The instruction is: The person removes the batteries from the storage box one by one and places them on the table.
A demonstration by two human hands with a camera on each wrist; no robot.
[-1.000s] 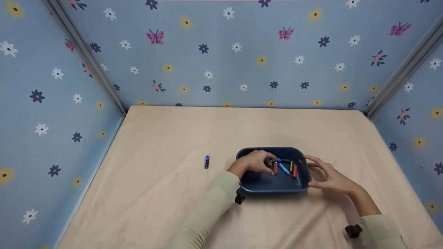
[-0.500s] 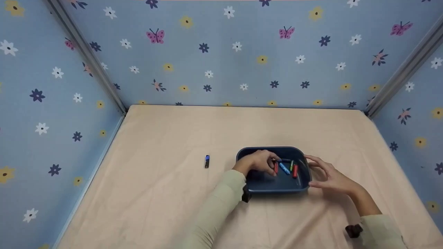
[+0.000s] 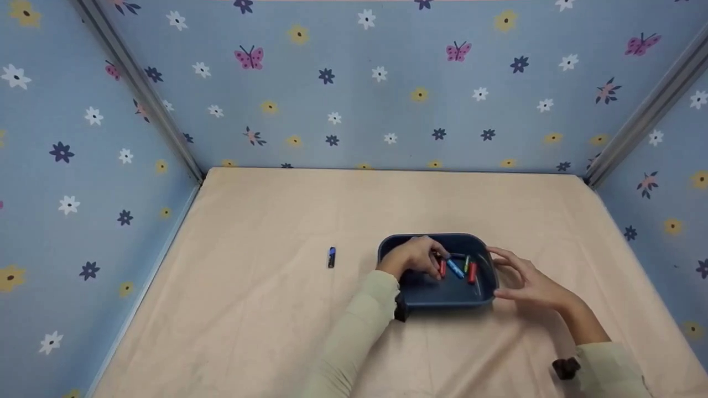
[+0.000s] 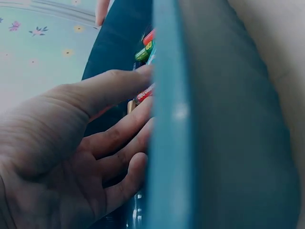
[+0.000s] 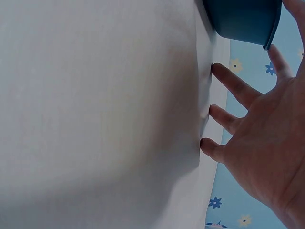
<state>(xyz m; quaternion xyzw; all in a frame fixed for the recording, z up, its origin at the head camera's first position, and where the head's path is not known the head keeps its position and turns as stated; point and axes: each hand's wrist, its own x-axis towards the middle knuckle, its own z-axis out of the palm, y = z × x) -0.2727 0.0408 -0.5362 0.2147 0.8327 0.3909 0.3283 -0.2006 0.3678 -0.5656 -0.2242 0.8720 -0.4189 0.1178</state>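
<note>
My left hand (image 3: 412, 258) reaches into a dark blue bin (image 3: 442, 303), thumb and fingertips down among small coloured cylinders that look like batteries. A red battery (image 3: 442, 269) lies between thumb and forefinger; the bin's rim hides the fingertips in the left wrist view, so I cannot tell whether they pinch it. Beside it lie a light blue battery (image 3: 456, 269), a green one (image 3: 467, 262), a second red one (image 3: 472, 273) and a dark one partly covered by my fingers. My right hand (image 3: 531, 284) is spread at the bin's right side, with fingertip and thumb at the rim.
One blue-and-black battery (image 3: 331, 258) lies on the cream tablecloth (image 3: 249, 276), left of the bin. Blue floral panels (image 3: 354, 83) stand behind the table and along both sides. Each wrist carries a small black camera.
My left hand and forearm have shifted a little to the right inside the bin, and the fingers now cover more of the dark battery. The right hand stays at the rim.
</note>
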